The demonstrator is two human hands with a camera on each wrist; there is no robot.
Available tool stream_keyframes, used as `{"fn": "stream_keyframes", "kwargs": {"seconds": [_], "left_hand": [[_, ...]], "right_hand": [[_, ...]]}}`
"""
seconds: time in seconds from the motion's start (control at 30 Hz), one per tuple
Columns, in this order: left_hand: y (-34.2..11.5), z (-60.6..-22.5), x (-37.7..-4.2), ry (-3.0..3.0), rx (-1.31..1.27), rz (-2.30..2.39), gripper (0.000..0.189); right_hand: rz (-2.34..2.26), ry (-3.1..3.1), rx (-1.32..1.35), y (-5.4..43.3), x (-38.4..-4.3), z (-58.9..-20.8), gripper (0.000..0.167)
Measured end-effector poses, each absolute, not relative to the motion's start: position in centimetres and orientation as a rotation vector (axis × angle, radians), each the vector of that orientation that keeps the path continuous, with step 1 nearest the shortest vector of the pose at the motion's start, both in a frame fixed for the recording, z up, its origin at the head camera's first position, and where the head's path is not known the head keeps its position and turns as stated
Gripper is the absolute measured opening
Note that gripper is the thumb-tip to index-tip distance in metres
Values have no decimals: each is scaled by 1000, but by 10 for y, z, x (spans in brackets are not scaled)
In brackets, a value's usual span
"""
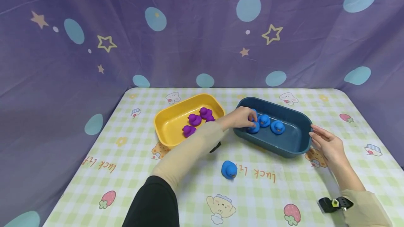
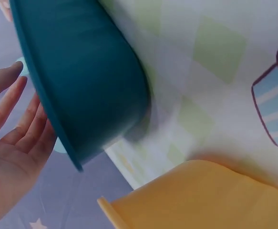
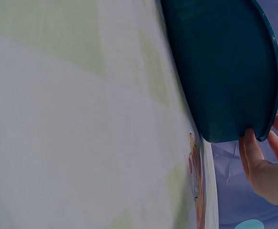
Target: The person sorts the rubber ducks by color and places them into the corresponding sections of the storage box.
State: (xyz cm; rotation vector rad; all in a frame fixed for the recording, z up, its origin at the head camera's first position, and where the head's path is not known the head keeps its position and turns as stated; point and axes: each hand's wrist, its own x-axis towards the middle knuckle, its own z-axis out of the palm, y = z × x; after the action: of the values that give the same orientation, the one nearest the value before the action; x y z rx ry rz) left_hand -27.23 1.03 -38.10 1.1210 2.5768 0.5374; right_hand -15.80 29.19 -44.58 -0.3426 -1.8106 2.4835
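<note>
My left hand (image 1: pixel 243 117) reaches over the near-left side of the dark blue basin (image 1: pixel 298 137). Its fingers hover around a blue rubber duck (image 1: pixel 253 129), with thumb and fingertips apart. More blue ducks sit in that basin, among them one duck (image 1: pixel 264 120) in the middle and another duck (image 1: pixel 278 127) further right. In the left wrist view, the basin's rim (image 2: pixel 48 112) hides some of the left fingertips. At the basin's right end, my right hand (image 1: pixel 331 146) pinches the rim between thumb and fingers. A single blue duck (image 1: pixel 229 170) lies on the tablecloth in front.
A yellow basin (image 1: pixel 167 132) stands to the left, holding several purple ducks (image 1: pixel 194 119), partly covered by the left forearm. A checked tablecloth (image 1: pixel 189 199) covers the table. Purple curtain (image 1: pixel 189 45) hangs behind and at the sides.
</note>
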Motion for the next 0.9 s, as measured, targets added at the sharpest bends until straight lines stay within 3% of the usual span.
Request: {"fn": "stream_keyframes", "kwargs": {"seconds": [0.3, 0.57, 0.9], "left_hand": [[-1, -373, -255, 2532, 1214, 657, 16], [-11, -365, -231, 2483, 1269, 723, 17], [-25, -364, -208, 2425, 1318, 725, 18]], "right_hand": [[2421, -1876, -399, 310, -174, -479, 38], [2420, -1861, -414, 314, -177, -486, 45], [2395, -1893, -408, 309, -173, -477, 37]]}}
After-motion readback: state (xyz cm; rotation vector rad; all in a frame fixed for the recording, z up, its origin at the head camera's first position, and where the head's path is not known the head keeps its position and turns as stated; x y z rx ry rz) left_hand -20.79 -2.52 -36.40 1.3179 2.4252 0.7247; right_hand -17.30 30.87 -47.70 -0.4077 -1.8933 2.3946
